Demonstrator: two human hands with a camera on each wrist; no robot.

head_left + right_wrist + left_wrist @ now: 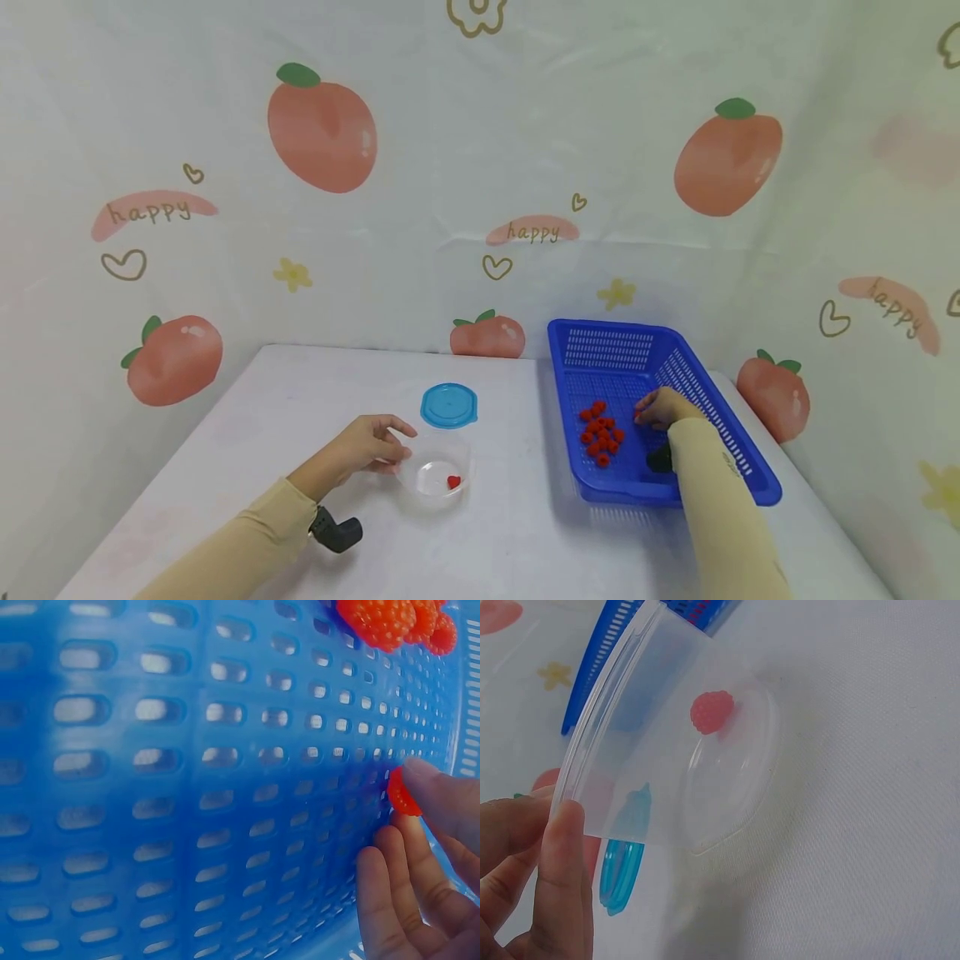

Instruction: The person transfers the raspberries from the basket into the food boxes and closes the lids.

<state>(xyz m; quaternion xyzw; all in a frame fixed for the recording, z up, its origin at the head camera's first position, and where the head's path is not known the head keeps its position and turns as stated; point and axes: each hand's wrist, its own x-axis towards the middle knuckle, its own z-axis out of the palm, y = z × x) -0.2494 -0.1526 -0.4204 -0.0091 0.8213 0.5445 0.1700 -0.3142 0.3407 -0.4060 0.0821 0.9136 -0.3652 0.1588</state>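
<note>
My left hand [371, 444] pinches the rim of a clear plastic tub [641, 727] between thumb and fingers. One red raspberry [712, 712] lies on the tub's bottom. Over on the right, my right hand [663, 408] reaches down into a blue plastic basket [562, 400]. Its thumb and index finger pinch a single raspberry [403, 793] just at the slotted floor, with the other fingers spread against the basket. A heap of several raspberries [602, 433] sits in the basket to the left of this hand.
Behind the tub lies a round blue lid [448, 406] on the white table [510, 533]. The basket's high slotted walls surround my right hand. A white printed cloth [420, 167] hangs behind the table and along its right side.
</note>
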